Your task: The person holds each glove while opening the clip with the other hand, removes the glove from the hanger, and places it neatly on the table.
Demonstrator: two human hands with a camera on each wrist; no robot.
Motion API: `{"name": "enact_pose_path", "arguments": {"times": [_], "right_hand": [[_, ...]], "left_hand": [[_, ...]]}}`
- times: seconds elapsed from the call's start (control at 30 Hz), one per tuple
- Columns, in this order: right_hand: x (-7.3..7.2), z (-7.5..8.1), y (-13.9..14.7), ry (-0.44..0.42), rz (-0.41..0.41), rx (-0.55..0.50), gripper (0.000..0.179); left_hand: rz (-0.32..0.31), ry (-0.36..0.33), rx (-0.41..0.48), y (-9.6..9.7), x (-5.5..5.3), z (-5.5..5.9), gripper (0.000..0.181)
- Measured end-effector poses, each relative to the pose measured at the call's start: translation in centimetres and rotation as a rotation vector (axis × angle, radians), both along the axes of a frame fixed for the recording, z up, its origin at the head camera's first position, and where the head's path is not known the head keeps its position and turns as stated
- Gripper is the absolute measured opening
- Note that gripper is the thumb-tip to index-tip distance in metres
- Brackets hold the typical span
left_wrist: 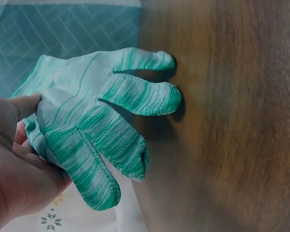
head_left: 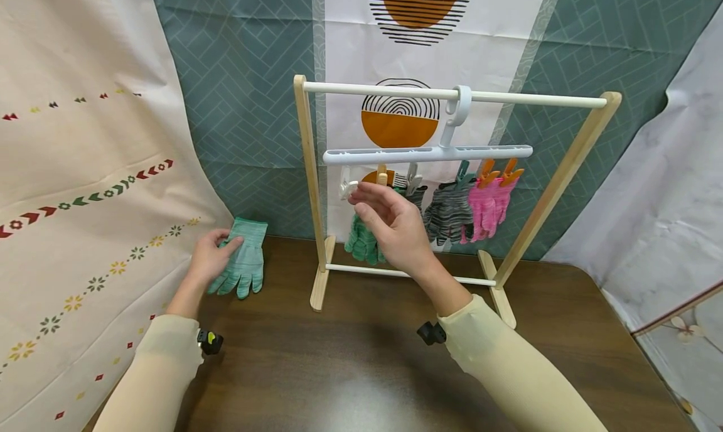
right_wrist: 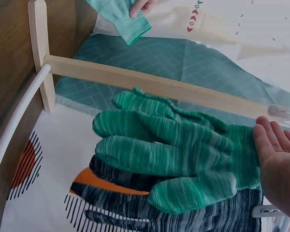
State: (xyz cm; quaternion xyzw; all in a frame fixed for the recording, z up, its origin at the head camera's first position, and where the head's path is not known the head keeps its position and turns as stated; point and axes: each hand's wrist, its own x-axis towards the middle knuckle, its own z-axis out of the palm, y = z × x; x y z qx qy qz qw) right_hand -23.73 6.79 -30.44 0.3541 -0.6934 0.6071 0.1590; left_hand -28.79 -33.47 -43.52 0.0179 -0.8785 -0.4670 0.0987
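Observation:
At the left, my left hand (head_left: 209, 255) pinches a light green striped glove (head_left: 246, 262) near its cuff, thumb on top; its fingers dangle over the brown table in the left wrist view. My right hand (head_left: 395, 228) is raised under the left part of a pale hanger (head_left: 390, 156), its fingers extended and holding nothing. The fingertips are close to a white clip (head_left: 346, 190) at the hanger's left end. Beside them hangs a darker green glove (right_wrist: 179, 150), its cuff right at my fingers in the right wrist view.
The hanger hooks over the top rail (head_left: 384, 90) of a wooden rack (head_left: 309, 168). Farther right hang dark striped gloves (head_left: 450, 212) and pink gloves (head_left: 487, 207) under orange clips (head_left: 511, 171). A white lower rail (head_left: 361, 269) crosses near the table (head_left: 316, 369). Patterned cloth (head_left: 248, 105) stands behind.

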Motion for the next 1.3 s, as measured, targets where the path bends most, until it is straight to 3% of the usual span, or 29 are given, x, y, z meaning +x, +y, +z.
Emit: {"name": "enact_pose_path", "arguments": {"times": [0.43,0.77,1.3], "right_hand": [[0.6,-0.9,1.0,0.030,-0.061,0.079,0.038],[1.2,-1.7,2.3,0.113,-0.106,0.131,0.036],[2.5,-3.0,4.3,0.170,-0.194,0.176,0.035]], "left_hand": [[0.006,-0.037,-0.071,-0.7,-1.5,-1.6,0.055],[0.010,-0.049,-0.114,-0.9,-2.6,-3.3,0.057],[0.043,-0.054,-0.159,-0.9,-3.7,-5.2,0.045]]}}
